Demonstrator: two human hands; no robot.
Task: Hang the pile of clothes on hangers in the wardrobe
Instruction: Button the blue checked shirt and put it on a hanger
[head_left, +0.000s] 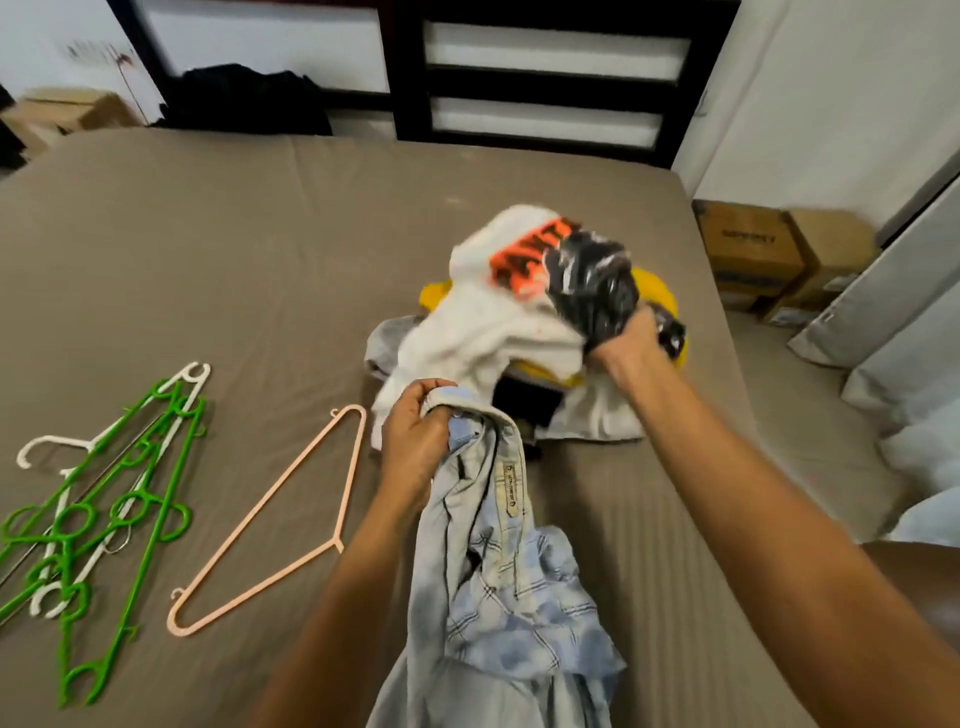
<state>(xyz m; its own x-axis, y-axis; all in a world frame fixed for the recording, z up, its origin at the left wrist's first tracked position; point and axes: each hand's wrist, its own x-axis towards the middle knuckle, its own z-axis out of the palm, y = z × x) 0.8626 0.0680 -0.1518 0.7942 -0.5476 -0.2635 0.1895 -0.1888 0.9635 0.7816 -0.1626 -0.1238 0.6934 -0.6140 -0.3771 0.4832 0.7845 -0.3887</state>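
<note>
Far to the left on the brown bed (208, 249) lay a tangle of green and white hangers (155, 499), and just right of them a single peach hanger (253, 519), flat and apart from the rest. Right of that, near the bed's edge, the person's left hand (415, 441) was closed tight round the collar of a pale blue checked shirt (498, 597), which trailed down toward them, its collar just at the near edge of the pile of clothes (493, 332). That heap sat mid-bed, white cloth over yellow and grey. At its right side the right hand (628, 343) gripped a dark garment (592, 286), raised over the pile. Cardboard boxes (753, 249) stood on the floor beyond the bed.

It looked like the sorting-out step: one shirt picked, the other piece being lifted clear. Next, I judged, the right hand would need to drop the dark garment and reach across for the peach hanger. The wardrobe was not in sight.
</note>
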